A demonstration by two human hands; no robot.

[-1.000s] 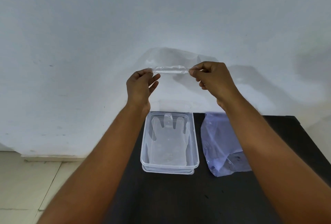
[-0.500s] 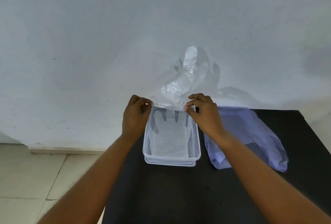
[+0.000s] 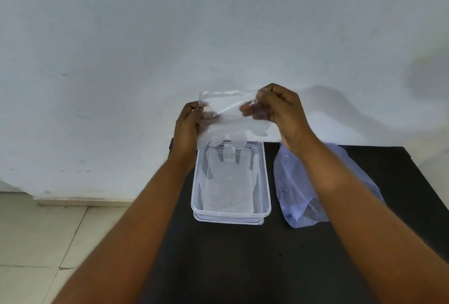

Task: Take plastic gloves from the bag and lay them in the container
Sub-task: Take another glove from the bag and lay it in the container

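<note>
Pale grey-white painted wall [image 3: 145, 48] fills the space behind and above both hands. Black rectangular tabletop [image 3: 243, 255] lies under both forearms, butted against the wall; beige tiled floor [image 3: 36, 243] sits off to the outer side of the left arm.

Translucent bluish-purple plastic bag [image 3: 291, 187], crumpled and flat on the table, is under the right forearm, partly hidden by it, just beside the container.

Clear rectangular plastic container [image 3: 266, 182] sits on the table below and between the two hands; looks like two nested tubs, double rim at the near end. Clear plastic glove already in the container [image 3: 228, 189] lies flat on its floor, fingers pointing toward the wall.

Thin clear plastic glove in the air [image 3: 230, 119] is stretched between the hands above the container's far end, cuff edge up, fingers hanging down and overlapping the far rim in view; contact with the rim can't be told.

Left hand [image 3: 187, 128] is closed, pinching the glove's left cuff corner. Right hand [image 3: 284, 111] is closed, pinching the right cuff corner, slightly higher than the left.
</note>
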